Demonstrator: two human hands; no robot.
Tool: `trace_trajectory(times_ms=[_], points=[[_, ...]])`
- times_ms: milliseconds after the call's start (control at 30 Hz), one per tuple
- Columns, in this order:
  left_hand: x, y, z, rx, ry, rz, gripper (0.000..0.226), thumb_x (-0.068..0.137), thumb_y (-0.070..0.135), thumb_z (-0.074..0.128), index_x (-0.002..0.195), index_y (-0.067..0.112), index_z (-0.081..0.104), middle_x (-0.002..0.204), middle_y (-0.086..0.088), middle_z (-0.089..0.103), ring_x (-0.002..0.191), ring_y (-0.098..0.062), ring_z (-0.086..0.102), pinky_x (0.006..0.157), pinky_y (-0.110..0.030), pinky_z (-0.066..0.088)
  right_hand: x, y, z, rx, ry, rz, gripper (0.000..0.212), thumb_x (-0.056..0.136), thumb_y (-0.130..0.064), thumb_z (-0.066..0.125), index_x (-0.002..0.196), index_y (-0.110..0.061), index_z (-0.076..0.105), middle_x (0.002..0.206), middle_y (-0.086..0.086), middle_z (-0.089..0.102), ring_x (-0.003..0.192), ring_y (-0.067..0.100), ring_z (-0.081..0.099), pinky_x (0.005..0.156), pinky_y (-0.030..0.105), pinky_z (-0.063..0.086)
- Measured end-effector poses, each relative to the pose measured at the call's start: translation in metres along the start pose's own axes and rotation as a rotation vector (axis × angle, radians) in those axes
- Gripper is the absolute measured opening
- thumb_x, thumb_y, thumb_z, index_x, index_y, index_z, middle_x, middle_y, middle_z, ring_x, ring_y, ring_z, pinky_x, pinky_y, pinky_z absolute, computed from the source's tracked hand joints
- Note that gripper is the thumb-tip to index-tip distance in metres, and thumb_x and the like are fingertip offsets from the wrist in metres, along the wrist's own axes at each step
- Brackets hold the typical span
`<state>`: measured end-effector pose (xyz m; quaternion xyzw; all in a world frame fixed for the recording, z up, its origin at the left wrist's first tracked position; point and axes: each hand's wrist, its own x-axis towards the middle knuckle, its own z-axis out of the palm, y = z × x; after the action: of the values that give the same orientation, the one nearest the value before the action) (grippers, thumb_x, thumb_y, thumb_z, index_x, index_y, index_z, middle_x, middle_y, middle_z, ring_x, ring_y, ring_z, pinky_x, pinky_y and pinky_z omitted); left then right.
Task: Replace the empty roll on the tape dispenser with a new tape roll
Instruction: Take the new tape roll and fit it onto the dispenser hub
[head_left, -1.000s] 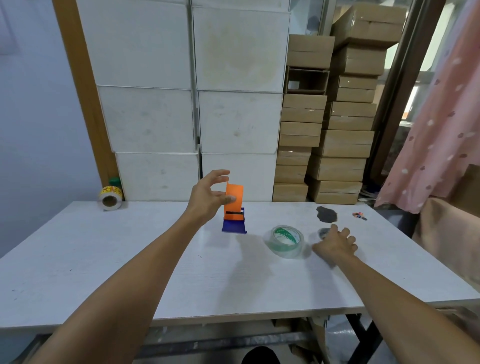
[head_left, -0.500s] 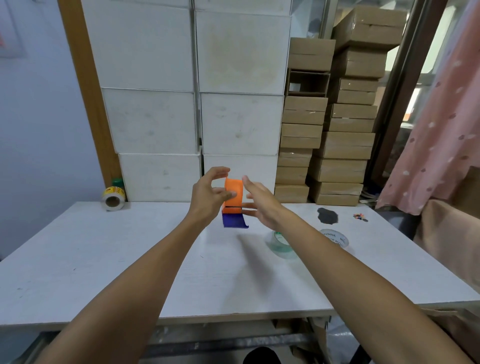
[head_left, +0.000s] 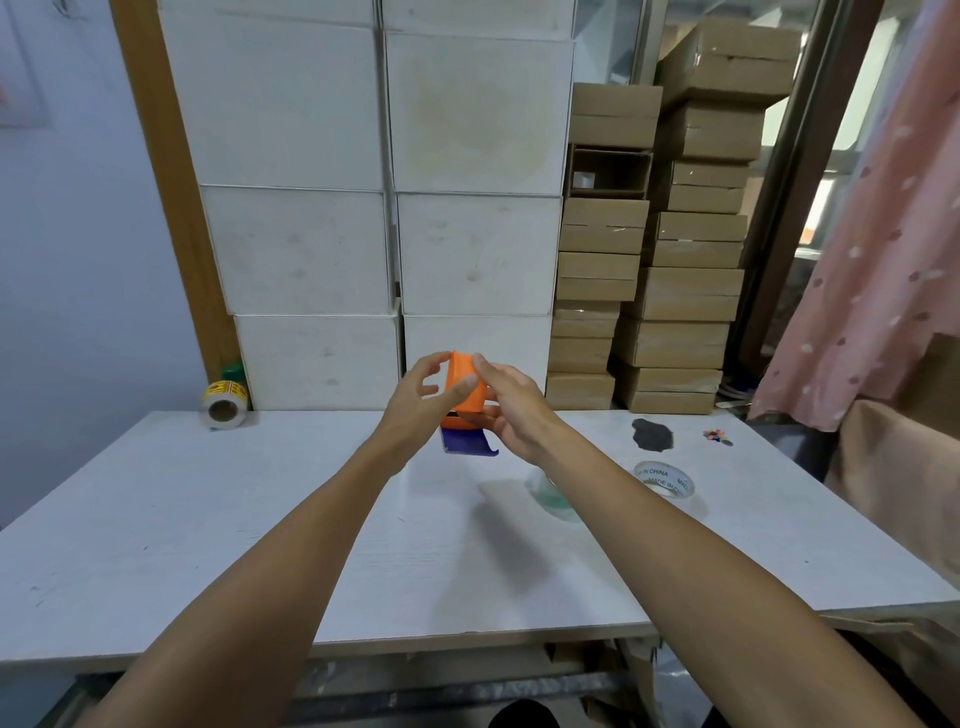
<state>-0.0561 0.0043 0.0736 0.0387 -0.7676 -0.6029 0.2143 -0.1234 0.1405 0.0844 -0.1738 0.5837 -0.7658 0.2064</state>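
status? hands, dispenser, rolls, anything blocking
Left hand and right hand both gripping the orange tape dispenser, raised above the table. New tape roll on the table, partly behind right forearm; empty roll lies beside it. Nothing blocking.

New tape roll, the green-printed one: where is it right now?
Head view: the new tape roll lies flat on the table, right of centre, half hidden under the right forearm, just left of the empty core.

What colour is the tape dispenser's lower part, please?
Dark blue, below the orange body of the tape dispenser, in the head view.
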Motion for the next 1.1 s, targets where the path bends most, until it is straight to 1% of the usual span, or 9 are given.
trace_trajectory(times_ms=[233, 300, 367, 467, 600, 667, 800, 967, 1100], points=[[-0.006, 0.001, -0.003, -0.145, -0.114, -0.081, 0.060, 0.089, 0.048, 0.069, 0.144, 0.037, 0.047, 0.137, 0.003, 0.062, 0.115, -0.006, 0.063, 0.084, -0.029, 0.051, -0.001, 0.004, -0.006, -0.014, -0.015, 0.017, 0.055, 0.093, -0.038, 0.068, 0.134, -0.005, 0.053, 0.131, 0.027, 0.062, 0.099, 0.039, 0.069, 0.097, 0.057, 0.054], [-0.007, 0.001, -0.005, -0.141, -0.114, -0.085, 0.060, 0.088, 0.044, 0.070, 0.143, 0.036, 0.049, 0.131, 0.006, 0.065, 0.107, -0.001, 0.066, 0.086, -0.031, 0.054, -0.002, 0.005, -0.008, -0.018, -0.018, 0.017, 0.056, 0.093, -0.038, 0.069, 0.135, -0.005, 0.052, 0.132, 0.027, 0.062, 0.101, 0.039, 0.069, 0.097, 0.057, 0.054], [-0.008, 0.002, -0.006, -0.165, -0.103, -0.071, 0.059, 0.087, 0.040, 0.073, 0.142, 0.034, 0.052, 0.127, 0.007, 0.067, 0.099, 0.000, 0.070, 0.074, -0.022, 0.057, -0.003, 0.005, -0.010, -0.034, -0.026, 0.018, 0.054, 0.094, -0.039, 0.068, 0.134, -0.006, 0.053, 0.130, 0.025, 0.063, 0.107, 0.040, 0.070, 0.097, 0.055, 0.054], [-0.008, 0.002, -0.007, -0.187, -0.076, -0.056, 0.061, 0.084, 0.039, 0.077, 0.140, 0.032, 0.054, 0.129, 0.002, 0.067, 0.107, -0.010, 0.070, 0.071, -0.022, 0.059, -0.003, 0.001, -0.016, -0.082, -0.064, 0.019, 0.058, 0.093, -0.051, 0.063, 0.133, -0.010, 0.054, 0.126, 0.021, 0.067, 0.113, 0.039, 0.069, 0.099, 0.051, 0.055], [-0.007, 0.001, -0.009, -0.198, -0.058, -0.053, 0.062, 0.084, 0.036, 0.078, 0.140, 0.030, 0.055, 0.130, -0.001, 0.068, 0.112, -0.016, 0.069, 0.082, -0.032, 0.059, -0.002, 0.004, -0.041, -0.533, 0.189, -0.083, 0.061, 0.096, -0.064, 0.045, 0.128, -0.014, 0.059, 0.127, 0.013, 0.064, 0.106, 0.019, 0.061, 0.091, 0.037, 0.052], [-0.007, 0.001, -0.011, -0.198, -0.051, -0.051, 0.062, 0.084, 0.035, 0.078, 0.141, 0.028, 0.055, 0.130, -0.001, 0.067, 0.112, -0.016, 0.069, 0.081, -0.031, 0.059, 0.000, 0.016, -0.068, -0.855, 0.356, -0.093, 0.061, 0.097, -0.062, 0.042, 0.129, -0.013, 0.059, 0.132, 0.010, 0.061, 0.113, 0.023, 0.055, 0.091, 0.038, 0.045], [-0.005, -0.003, -0.014, -0.192, -0.043, -0.054, 0.064, 0.084, 0.036, 0.078, 0.142, 0.028, 0.053, 0.131, -0.002, 0.067, 0.113, -0.017, 0.068, 0.083, -0.034, 0.059, -0.003, 0.045, -0.110, -1.275, 0.384, 0.205, 0.084, 0.086, -0.068, 0.054, 0.148, -0.014, 0.040, 0.151, 0.015, 0.041, 0.140, 0.035, 0.033, 0.105, 0.046, 0.038], [-0.006, -0.005, -0.013, -0.189, -0.053, -0.059, 0.061, 0.086, 0.035, 0.076, 0.143, 0.027, 0.053, 0.131, -0.002, 0.067, 0.112, -0.013, 0.068, 0.078, -0.029, 0.059, -0.009, 0.064, -0.124, -1.337, 0.226, 0.322, 0.111, 0.069, -0.079, 0.065, 0.155, -0.021, 0.026, 0.152, 0.014, 0.035, 0.141, 0.034, 0.030, 0.107, 0.048, 0.036], [-0.006, -0.007, -0.015, -0.189, -0.055, -0.061, 0.061, 0.087, 0.034, 0.075, 0.143, 0.026, 0.053, 0.131, -0.003, 0.066, 0.114, -0.016, 0.067, 0.086, -0.037, 0.059, -0.008, 0.069, -0.126, -1.343, 0.226, 0.292, 0.110, 0.071, -0.070, 0.071, 0.157, -0.021, 0.022, 0.152, 0.013, 0.033, 0.141, 0.033, 0.031, 0.109, 0.047, 0.038]])
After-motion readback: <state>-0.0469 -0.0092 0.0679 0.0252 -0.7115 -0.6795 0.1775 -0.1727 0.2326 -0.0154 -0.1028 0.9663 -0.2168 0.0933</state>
